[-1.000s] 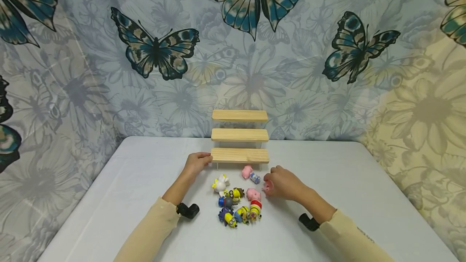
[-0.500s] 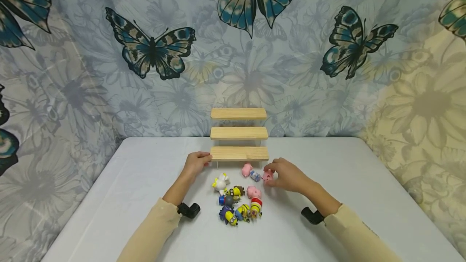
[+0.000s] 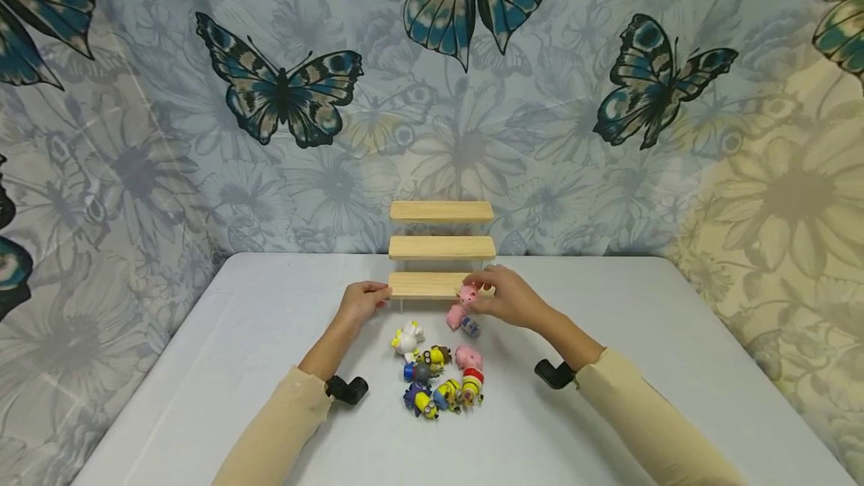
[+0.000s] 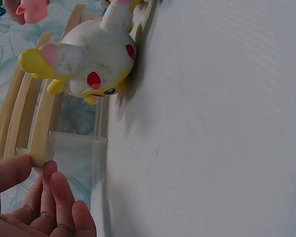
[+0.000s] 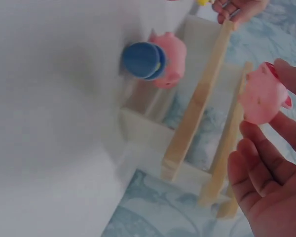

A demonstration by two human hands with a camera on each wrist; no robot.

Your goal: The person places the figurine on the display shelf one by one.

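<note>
My left hand (image 3: 361, 302) pinches the left end of the lowest board of a three-step wooden display shelf (image 3: 425, 285), thumb above and fingers below in the left wrist view. Between the thumb and fingertips of my right hand (image 3: 514, 295) is a small pink pig figure (image 5: 260, 94) with red parts. It is held up near the right part of the lowest board. Just below that hand, another pink figure (image 3: 455, 316) and a blue-and-white one (image 3: 471, 328) lie on the table. A white-and-yellow figure (image 4: 96, 54) lies near my left hand.
Nearer me on the white table (image 3: 574, 433) several toy figures lie clustered: yellow minions (image 3: 447, 394), a red-and-yellow one (image 3: 472, 387), a grey-and-blue one (image 3: 420, 373) and a pink one (image 3: 469, 357). Behind the shelf hangs a butterfly-print cloth (image 3: 472, 148).
My right hand has carried the pink pig figure up from the table, forward and leftward to the lowest board. The left hand stays at the board's left end.
</note>
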